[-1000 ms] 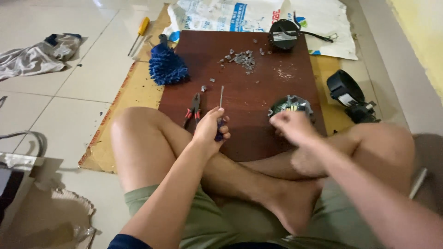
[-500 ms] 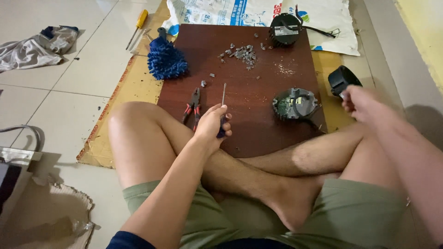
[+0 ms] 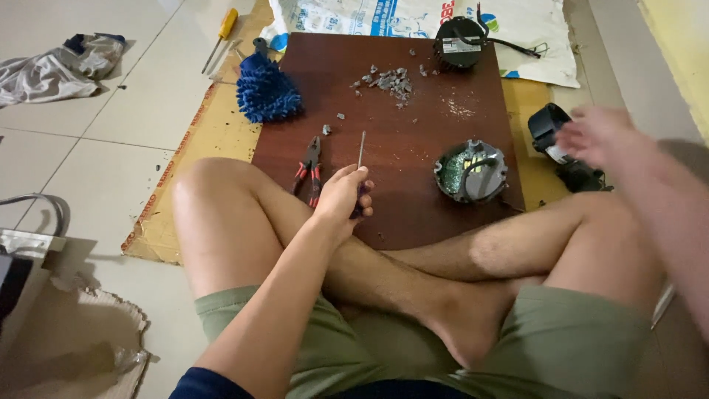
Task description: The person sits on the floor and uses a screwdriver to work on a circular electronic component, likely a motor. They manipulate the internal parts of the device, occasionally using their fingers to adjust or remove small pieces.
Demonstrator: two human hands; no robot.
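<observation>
Screwdriver (image 3: 361, 159) in our left hand (image 3: 343, 199): we grip its dark handle with the fingers curled tight, and the thin metal shaft points up and away over the dark brown board (image 3: 413, 103). Our knee and crossed legs lie right below that hand. Just to its left, red-handled pliers (image 3: 311, 168) lie flat on the board. Our right hand (image 3: 602, 137) is blurred, fingers spread loosely, hovering at the black round housing (image 3: 550, 129) off the board's right edge; we cannot tell whether it touches it. Between the two hands sits a round grey casing (image 3: 471, 171), open on top with pale and greenish parts inside. Farther up the board lie a scatter of small grey fragments (image 3: 388, 80) and a black cylindrical part (image 3: 459, 43) with a cable. A shaggy blue mop head (image 3: 266, 92) overlaps the board's left corner, and a yellow-handled screwdriver (image 3: 221, 37) rests on the tiled floor beyond. Cardboard (image 3: 199, 148) lies under the board.
</observation>
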